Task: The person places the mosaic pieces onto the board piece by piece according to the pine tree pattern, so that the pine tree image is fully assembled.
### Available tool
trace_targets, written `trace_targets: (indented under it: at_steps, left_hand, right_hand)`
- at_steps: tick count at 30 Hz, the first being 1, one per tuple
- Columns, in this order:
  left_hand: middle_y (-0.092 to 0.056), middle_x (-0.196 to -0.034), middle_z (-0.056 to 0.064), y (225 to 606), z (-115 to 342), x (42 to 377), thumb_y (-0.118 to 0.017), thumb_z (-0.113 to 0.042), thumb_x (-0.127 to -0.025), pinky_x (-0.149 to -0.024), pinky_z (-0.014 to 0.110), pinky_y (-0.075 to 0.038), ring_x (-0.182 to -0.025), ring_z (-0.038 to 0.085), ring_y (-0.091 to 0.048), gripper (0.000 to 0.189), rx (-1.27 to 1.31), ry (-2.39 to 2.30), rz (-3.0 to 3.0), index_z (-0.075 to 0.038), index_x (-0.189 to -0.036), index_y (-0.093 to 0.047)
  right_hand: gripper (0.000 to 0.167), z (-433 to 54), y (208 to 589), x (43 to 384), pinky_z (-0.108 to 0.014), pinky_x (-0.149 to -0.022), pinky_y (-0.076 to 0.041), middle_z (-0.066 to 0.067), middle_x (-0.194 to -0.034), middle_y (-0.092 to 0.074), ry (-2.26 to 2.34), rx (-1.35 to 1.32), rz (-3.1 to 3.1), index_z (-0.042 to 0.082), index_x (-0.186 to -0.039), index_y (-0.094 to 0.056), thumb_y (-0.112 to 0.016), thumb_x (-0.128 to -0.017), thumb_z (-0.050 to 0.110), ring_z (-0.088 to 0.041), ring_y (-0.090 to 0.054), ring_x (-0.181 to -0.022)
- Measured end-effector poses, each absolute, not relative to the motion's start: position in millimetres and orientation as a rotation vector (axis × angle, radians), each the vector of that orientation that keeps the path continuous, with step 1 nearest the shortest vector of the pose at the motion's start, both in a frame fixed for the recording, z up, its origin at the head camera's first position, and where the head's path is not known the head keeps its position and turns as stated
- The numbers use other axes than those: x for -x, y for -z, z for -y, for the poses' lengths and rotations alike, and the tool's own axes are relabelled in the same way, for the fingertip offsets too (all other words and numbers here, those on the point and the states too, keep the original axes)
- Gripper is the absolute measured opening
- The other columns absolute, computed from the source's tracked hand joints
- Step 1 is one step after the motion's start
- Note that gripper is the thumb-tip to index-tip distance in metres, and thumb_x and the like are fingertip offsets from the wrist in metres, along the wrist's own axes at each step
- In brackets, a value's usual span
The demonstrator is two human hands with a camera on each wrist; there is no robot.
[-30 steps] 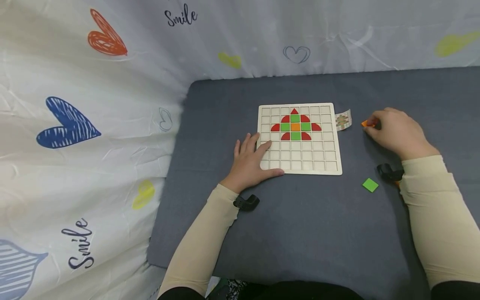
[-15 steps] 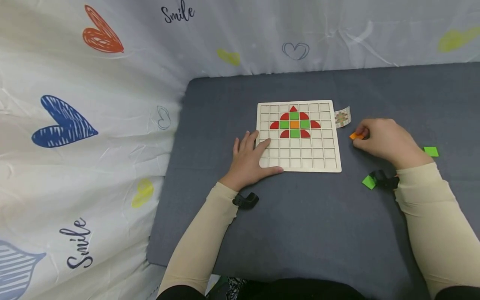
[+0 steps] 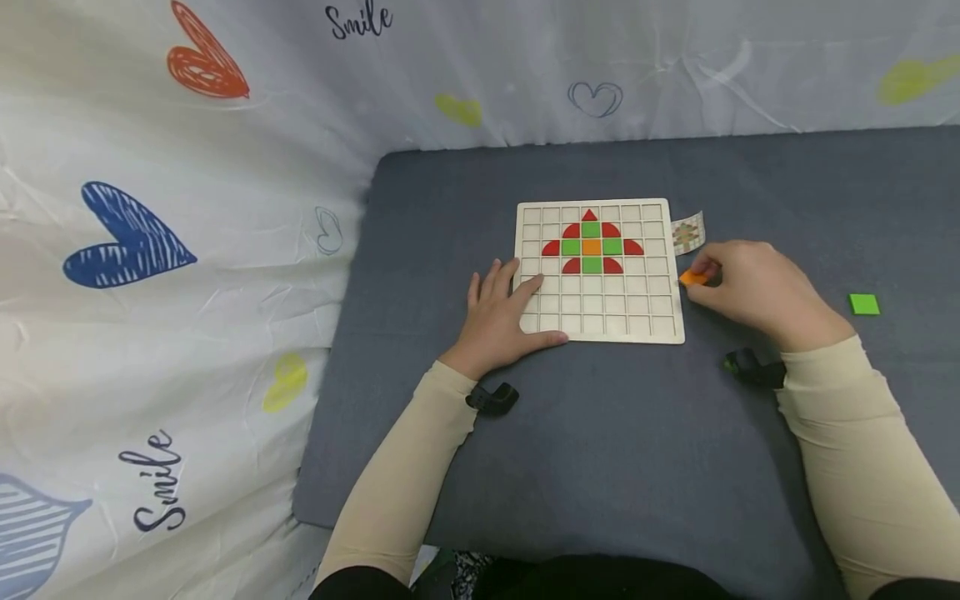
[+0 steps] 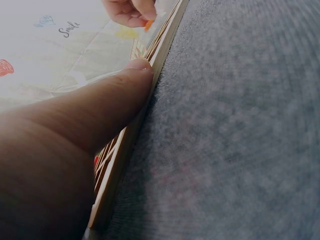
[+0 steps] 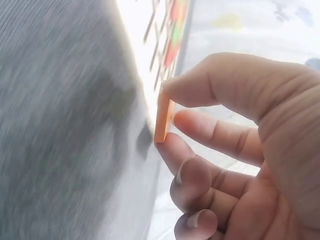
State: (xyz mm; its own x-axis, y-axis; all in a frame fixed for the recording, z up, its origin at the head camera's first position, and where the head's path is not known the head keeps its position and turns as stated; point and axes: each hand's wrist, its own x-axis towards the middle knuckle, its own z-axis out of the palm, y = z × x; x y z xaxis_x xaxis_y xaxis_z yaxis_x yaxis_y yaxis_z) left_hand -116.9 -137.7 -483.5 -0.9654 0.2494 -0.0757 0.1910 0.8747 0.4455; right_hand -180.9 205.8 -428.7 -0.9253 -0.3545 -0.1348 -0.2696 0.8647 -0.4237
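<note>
A pale wooden grid board (image 3: 622, 308) lies on the table, with red, green and orange tiles set in its upper cells. My left hand (image 3: 498, 321) rests at its lower left corner, fingers spread over the left edge and the thumb along the near edge. In the left wrist view the thumb (image 4: 115, 95) presses on the board's rim. My right hand (image 3: 765, 287) pinches an orange tile (image 3: 692, 278) just off the board's right edge. The right wrist view shows this orange tile (image 5: 162, 117) edge-on between thumb and fingers.
A small printed card (image 3: 687, 233) pokes out from the board's right side. One green tile (image 3: 864, 304) lies on the grey table (image 3: 600, 450) right of my right hand; another is mostly hidden by the black wrist strap (image 3: 753, 368). A printed curtain (image 3: 262, 167) borders the table.
My right hand has moved left and slightly nearer with the orange tile, up to the board's right edge. A green tile behind the wrist has come into view. The left hand stays put.
</note>
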Motion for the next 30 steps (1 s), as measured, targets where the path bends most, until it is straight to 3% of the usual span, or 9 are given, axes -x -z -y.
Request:
trace_targets:
  at_steps: [7,15,30]
  left_hand:
    - [-0.019,-0.173,0.010,482,139,117,-0.076,-0.074,-0.082,-0.129,0.057,0.006,-0.163,0.032,-0.003,0.100,-0.345,-0.672,-2.915,-0.024,-0.162,-0.043]
    - [-0.019,-0.174,0.010,483,138,116,-0.076,-0.075,-0.082,-0.129,0.056,0.005,-0.163,0.032,-0.004,0.100,-0.338,-0.670,-2.920,-0.025,-0.162,-0.043]
    - [-0.020,-0.173,0.011,483,137,117,-0.075,-0.075,-0.082,-0.129,0.057,0.005,-0.163,0.033,-0.004,0.099,-0.342,-0.654,-2.924,-0.024,-0.161,-0.045]
  right_hand:
    - [0.021,-176,422,179,-0.039,-0.063,-0.045,-0.009,-0.096,-0.074,0.627,0.586,-2.823,0.006,-0.102,-0.075,-0.076,-0.090,0.023,-0.023,-0.058,-0.074]
    - [0.019,-147,421,182,-0.043,-0.070,-0.049,-0.010,-0.098,-0.075,0.622,0.699,-2.766,0.004,-0.101,-0.075,-0.075,-0.089,0.019,-0.025,-0.061,-0.082]
    - [0.016,-119,427,185,-0.046,-0.076,-0.053,-0.009,-0.097,-0.074,0.642,0.793,-2.704,0.005,-0.100,-0.076,-0.073,-0.088,0.015,-0.026,-0.062,-0.083]
